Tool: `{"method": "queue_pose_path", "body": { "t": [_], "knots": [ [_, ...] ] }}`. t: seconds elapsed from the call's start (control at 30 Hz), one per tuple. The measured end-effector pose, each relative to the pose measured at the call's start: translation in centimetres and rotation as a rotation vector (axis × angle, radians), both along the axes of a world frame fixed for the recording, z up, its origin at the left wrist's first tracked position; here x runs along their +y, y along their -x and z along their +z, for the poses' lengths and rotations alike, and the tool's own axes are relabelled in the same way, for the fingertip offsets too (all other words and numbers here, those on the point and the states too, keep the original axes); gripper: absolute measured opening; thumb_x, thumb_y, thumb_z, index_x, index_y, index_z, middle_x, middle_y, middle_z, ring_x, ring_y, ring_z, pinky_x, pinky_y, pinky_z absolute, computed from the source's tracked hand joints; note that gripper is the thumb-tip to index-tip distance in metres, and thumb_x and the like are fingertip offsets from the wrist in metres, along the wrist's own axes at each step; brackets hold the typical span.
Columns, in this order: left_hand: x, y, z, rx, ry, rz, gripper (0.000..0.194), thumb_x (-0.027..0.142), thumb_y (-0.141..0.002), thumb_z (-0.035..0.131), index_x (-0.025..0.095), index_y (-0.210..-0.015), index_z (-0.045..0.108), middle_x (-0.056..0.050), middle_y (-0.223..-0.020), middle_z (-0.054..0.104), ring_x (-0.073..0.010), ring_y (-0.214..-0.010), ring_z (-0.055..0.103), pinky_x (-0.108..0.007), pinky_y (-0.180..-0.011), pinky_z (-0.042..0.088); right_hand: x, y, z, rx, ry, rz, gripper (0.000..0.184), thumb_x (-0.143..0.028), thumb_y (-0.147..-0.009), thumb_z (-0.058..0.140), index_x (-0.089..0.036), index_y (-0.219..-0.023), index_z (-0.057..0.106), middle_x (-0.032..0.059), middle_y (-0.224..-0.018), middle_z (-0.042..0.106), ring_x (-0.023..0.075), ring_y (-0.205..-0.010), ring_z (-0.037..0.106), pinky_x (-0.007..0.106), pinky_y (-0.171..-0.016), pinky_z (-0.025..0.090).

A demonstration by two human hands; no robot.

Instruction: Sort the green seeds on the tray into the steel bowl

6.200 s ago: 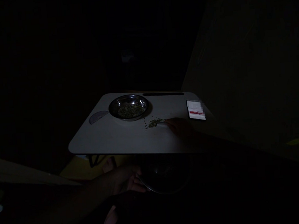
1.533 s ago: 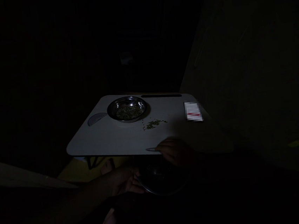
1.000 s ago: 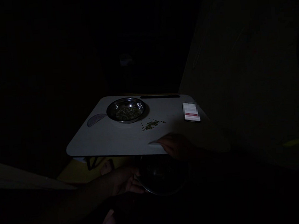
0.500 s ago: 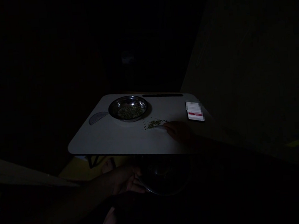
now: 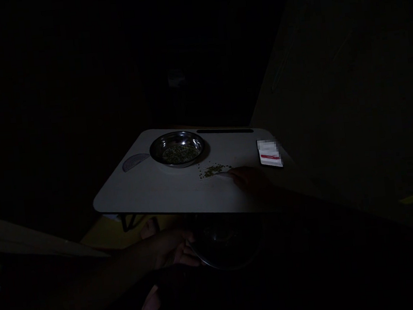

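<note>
– what's biggest from where you stand?
– the white desk [image 5: 141,195]. then a dark bowl [image 5: 226,245] just below its near edge, too dim to see into. on top, toward the far side, stands a shiny steel bowl [image 5: 168,141] with green bits [image 5: 180,153] in its bottom.
– and the hands?
– the left hand [image 5: 183,252] has its fingers closed on the dark bowl's rim. the right hand [image 5: 248,177] is over the desk, fingers closed too.
– on what?
– smaller stuff first: a white-faced slab [image 5: 268,148] with a red stripe [image 5: 269,157] lies near the right edge, a half-round scale [image 5: 136,162] just beside the steel bowl. now, the right fingers pinch a thin pale piece [image 5: 223,175].
– and the tiniest?
– loose green grains [image 5: 212,170], scattered on the desk by the pale piece's tip.
</note>
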State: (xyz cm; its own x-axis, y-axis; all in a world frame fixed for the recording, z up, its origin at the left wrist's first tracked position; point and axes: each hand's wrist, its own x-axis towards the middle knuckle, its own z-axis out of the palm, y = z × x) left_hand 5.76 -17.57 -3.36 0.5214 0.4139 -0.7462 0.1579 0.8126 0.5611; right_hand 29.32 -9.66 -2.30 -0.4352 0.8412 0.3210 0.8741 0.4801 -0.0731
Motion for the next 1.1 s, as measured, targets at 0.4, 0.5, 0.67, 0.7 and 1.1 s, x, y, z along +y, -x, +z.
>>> {"method": "queue_pose_path", "body": {
  "t": [0.4,0.5,0.67,0.7,1.1],
  "knots": [
    [-0.1,0.0,0.2,-0.015,-0.016,-0.015,0.015,0.02,-0.055,0.043,0.012,-0.065,0.051,-0.005,-0.058,0.058,-0.0159,-0.062,0.055,-0.028,-0.062,0.038,0.8,0.1,-0.1,-0.008,0.018,-0.014,0.031,-0.024,-0.074,0.03,-0.018,-0.097,0.048,0.0039,-0.092,0.055,0.0157,-0.081,0.049,0.028,-0.068,0.037],
    [-0.1,-0.1,0.4,-0.003,-0.008,-0.022,0.015,0.019,-0.055,0.042,0.012,-0.065,0.051,-0.004,-0.057,0.058,-0.0159,-0.062,0.056,-0.028,-0.061,0.038,1.1,0.2,-0.2,0.008,0.018,-0.023,0.031,-0.025,-0.075,0.029,-0.019,-0.098,0.048,0.0036,-0.093,0.054,0.0153,-0.083,0.049,0.028,-0.069,0.037],
    [-0.1,-0.2,0.6,0.008,-0.009,-0.017,0.013,0.019,-0.055,0.043,0.013,-0.064,0.05,-0.004,-0.059,0.058,-0.0161,-0.062,0.056,-0.028,-0.061,0.038,1.1,0.2,-0.2,0.017,0.029,0.001,0.031,-0.025,-0.075,0.028,-0.02,-0.099,0.047,0.0023,-0.094,0.054,0.014,-0.084,0.048,0.027,-0.071,0.036],
    [-0.1,-0.2,0.7,0.008,-0.005,-0.018,0.013,0.019,-0.055,0.042,0.013,-0.063,0.05,-0.004,-0.059,0.058,-0.0161,-0.062,0.056,-0.028,-0.061,0.038,1.0,0.2,-0.2,0.018,0.034,0.009,0.031,-0.025,-0.076,0.028,-0.02,-0.099,0.047,0.0023,-0.094,0.054,0.0138,-0.084,0.048,0.027,-0.071,0.036],
    [-0.1,-0.1,0.4,-0.005,-0.007,-0.006,0.013,0.02,-0.054,0.044,0.012,-0.063,0.051,-0.005,-0.059,0.058,-0.0151,-0.06,0.055,-0.028,-0.061,0.038,0.5,-0.1,-0.3,0.022,0.015,0.047,0.029,-0.024,-0.075,0.029,-0.019,-0.097,0.048,0.0032,-0.09,0.055,0.014,-0.081,0.048,0.026,-0.069,0.036]
  ]
}}
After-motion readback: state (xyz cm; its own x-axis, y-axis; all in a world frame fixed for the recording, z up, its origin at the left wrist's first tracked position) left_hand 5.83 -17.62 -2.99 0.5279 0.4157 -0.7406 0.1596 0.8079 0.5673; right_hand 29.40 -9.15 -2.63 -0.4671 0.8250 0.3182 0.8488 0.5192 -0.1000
